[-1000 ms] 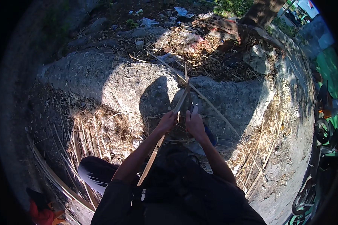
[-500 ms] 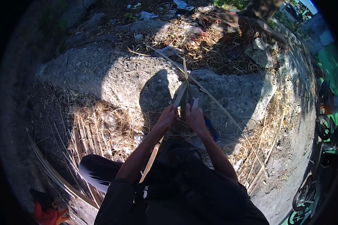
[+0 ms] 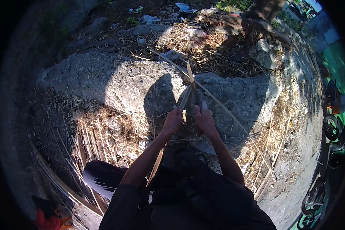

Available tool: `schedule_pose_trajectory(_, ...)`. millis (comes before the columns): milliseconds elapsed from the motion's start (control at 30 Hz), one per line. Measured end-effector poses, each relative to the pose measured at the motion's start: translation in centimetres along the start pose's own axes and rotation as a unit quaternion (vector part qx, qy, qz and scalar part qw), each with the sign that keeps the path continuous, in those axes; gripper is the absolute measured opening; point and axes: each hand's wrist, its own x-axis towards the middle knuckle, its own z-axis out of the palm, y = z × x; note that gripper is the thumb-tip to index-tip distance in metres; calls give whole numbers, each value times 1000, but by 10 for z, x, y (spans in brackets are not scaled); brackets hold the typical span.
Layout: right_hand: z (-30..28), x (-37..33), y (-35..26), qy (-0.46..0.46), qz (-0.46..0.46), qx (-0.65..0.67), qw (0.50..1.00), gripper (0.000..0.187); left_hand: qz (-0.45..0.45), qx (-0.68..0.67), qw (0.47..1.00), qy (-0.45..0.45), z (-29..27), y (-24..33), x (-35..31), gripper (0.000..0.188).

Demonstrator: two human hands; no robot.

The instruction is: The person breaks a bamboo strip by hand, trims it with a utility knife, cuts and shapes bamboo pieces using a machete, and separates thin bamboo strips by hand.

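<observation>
My left hand (image 3: 173, 120) is closed round a long, flat bamboo strip (image 3: 156, 166). The strip's lower end runs down past my forearm toward my lap, and its upper end sticks out ahead of the fist. Just to the right, my right hand (image 3: 205, 119) grips a knife (image 3: 193, 82) with a long, narrow blade pointing away from me. Blade and strip cross or meet just ahead of my hands; whether the edge bites into the strip is too small to tell. My fingers hide most of the knife's handle.
A rough stone ledge (image 3: 130, 82) lies ahead, with a long thin strip (image 3: 226, 109) slanting across it. Several bamboo strips (image 3: 89, 142) lie on dry shavings at left, beside bent lengths (image 3: 63, 184). A tree trunk (image 3: 266, 9) stands far right; motorbikes (image 3: 329, 128) are at the right edge.
My right hand has shifted a little to the right, away from my left hand. The knife blade now leans more to the left at its tip. My left hand keeps its hold.
</observation>
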Motion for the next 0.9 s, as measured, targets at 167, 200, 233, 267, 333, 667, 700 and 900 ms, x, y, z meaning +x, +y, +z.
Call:
schedule_pose_trajectory(167, -13, -11, -20, 2, 7, -5, 1000, 38, 5, -28, 1000, -1, -4, 30, -10, 36)
schedule_pose_trajectory(200, -19, -11, -16, 9, 13, -8, 1000, 38, -6, -65, 998, -19, -3, 45, -10, 35)
schedule_pose_trajectory(233, -18, -7, -11, 23, -15, -24, 999, 38, -9, -65, 998, -19, -4, 45, -9, 35)
schedule_pose_trajectory(267, -16, -5, -5, 38, -42, -39, 998, 39, -27, -74, 996, -30, -4, 45, -8, 34)
schedule_pose_trajectory(333, -5, -3, 14, 43, -43, -102, 993, 40, -43, -82, 995, -42, 1, 33, -7, 34)
schedule_pose_trajectory(667, -15, -10, -23, 20, -44, -58, 997, 50, -49, -78, 995, -26, -15, 59, -13, 35)
schedule_pose_trajectory(700, -9, -8, -5, 21, -39, -58, 997, 50, -52, -78, 995, -31, -7, 48, -14, 35)
schedule_pose_trajectory(900, 16, 8, 15, 30, -21, -130, 991, 53, -28, -11, 1000, 6, 1, 8, -4, 40)
